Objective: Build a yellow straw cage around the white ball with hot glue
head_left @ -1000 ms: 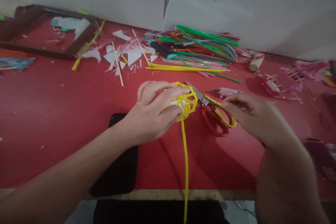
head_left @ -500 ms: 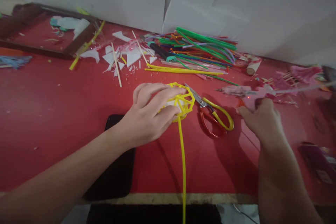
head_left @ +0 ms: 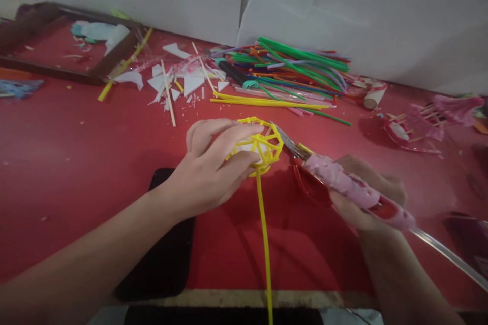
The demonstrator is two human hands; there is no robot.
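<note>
My left hand [head_left: 218,166] grips a small round frame [head_left: 275,138] made of yellow pipe-cleaner pieces, with something white inside it. From the frame's near side a long yellow pipe cleaner [head_left: 264,228] hangs down past the table edge. My right hand [head_left: 366,198] is wrapped round a pink hot glue gun [head_left: 343,177], its nozzle pointing left toward the frame and a clear glue stick [head_left: 450,251] sticking out of its back. Beneath the gun lie scissors [head_left: 310,185] with red and yellow handles, partly covered, their blades close to the frame.
A black phone [head_left: 168,259] lies under my left forearm. Behind are a pile of coloured pipe cleaners [head_left: 297,68], white scraps [head_left: 193,85] and a wooden stick [head_left: 168,94]. A brown frame [head_left: 102,66] is at far left, a pink model [head_left: 423,122] at right.
My right hand has lifted the glue gun and brought it left and nearer, turning its nozzle toward the yellow frame; it now covers part of the scissors. My left hand has barely moved.
</note>
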